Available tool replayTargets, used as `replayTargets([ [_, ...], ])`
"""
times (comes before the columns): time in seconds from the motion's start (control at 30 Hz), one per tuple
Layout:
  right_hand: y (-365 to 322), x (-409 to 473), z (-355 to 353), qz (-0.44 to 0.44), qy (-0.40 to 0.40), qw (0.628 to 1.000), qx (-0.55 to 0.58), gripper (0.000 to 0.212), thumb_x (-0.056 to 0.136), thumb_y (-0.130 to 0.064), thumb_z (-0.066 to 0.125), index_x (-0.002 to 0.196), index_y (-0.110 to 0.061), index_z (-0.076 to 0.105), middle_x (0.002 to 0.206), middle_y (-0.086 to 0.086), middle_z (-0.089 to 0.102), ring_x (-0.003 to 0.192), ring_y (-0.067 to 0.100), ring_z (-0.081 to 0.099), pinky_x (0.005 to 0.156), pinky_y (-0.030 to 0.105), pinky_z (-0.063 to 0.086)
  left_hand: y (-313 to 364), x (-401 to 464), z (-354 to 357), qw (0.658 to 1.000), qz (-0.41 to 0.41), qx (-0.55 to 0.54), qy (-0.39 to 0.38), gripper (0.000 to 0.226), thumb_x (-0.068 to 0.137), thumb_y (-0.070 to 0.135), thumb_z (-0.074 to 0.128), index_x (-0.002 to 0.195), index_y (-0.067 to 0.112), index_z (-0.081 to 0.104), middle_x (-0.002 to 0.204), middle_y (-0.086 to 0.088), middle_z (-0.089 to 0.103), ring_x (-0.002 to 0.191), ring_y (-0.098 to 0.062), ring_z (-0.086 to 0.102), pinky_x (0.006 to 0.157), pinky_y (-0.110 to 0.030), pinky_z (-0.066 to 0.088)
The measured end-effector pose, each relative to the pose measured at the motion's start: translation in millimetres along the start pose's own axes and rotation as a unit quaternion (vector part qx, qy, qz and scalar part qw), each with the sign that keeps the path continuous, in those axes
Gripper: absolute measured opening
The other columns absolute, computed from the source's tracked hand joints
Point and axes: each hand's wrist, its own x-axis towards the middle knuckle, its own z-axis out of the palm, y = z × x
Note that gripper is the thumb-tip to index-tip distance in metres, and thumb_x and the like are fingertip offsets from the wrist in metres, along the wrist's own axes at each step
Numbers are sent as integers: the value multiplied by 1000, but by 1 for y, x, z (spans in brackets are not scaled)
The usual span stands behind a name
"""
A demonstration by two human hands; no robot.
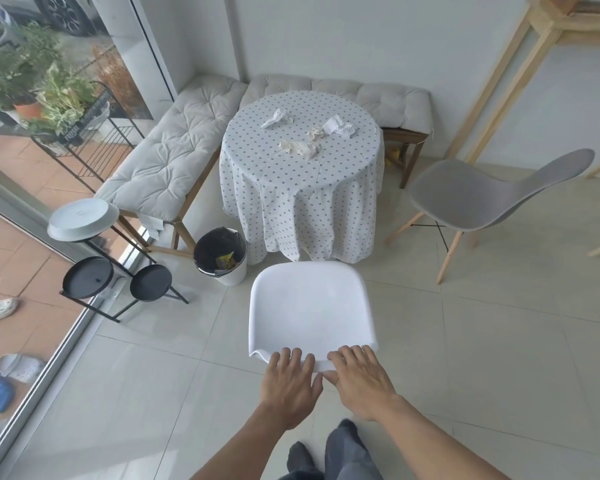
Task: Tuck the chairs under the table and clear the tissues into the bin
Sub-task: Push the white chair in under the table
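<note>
We rest our left hand (pixel 289 386) and right hand (pixel 360 382), each grip clasping the white chair (pixel 310 308) back, facing the table (pixel 302 174) with four tissues (pixel 300 147), one grey chair (pixel 482 199), one bin (pixel 222 261).

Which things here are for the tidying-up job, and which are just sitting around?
For the job: white chair, grey chair, table, tissues, bin.

Just around: bench cushions, plants, black stands, shoes outside.
</note>
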Motion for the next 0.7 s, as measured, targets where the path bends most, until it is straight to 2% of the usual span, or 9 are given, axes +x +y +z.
replayTargets([
  [0.13, 9, 35, -9, -2, 4, 1000, 0, 55, 104, -58, 16, 124, -21, 51, 115, 1, 58, 103, 27, 52, 100, 42, 40, -18, 26, -9, 1000, -14, -6, 0, 50, 102, 52, 18, 114, 17, 51, 108, -8, 57, 98, -31, 48, 92, -45, 39],
  [0.5, 42, 141, -40, -5, 8, 1000, -5, 81, 95, -71, -1, 123, -17, 53, 114, 4, 60, 105, 28, 52, 102, 40, 40, -69, 116, -46, 998, -52, -19, -10, 53, 101, 57, 19, 116, 20, 53, 110, -4, 59, 103, -29, 51, 97, -42, 40],
  [0.7, 53, 194, -63, 5, -4, 1000, -5, 70, 101, -70, 16, 120, -14, 53, 119, 8, 60, 111, 30, 52, 104, 41, 39, -100, 167, -67, 996, -67, -24, -48, 50, 102, 56, 26, 122, 19, 53, 116, -8, 59, 112, -32, 51, 104, -43, 38],
])
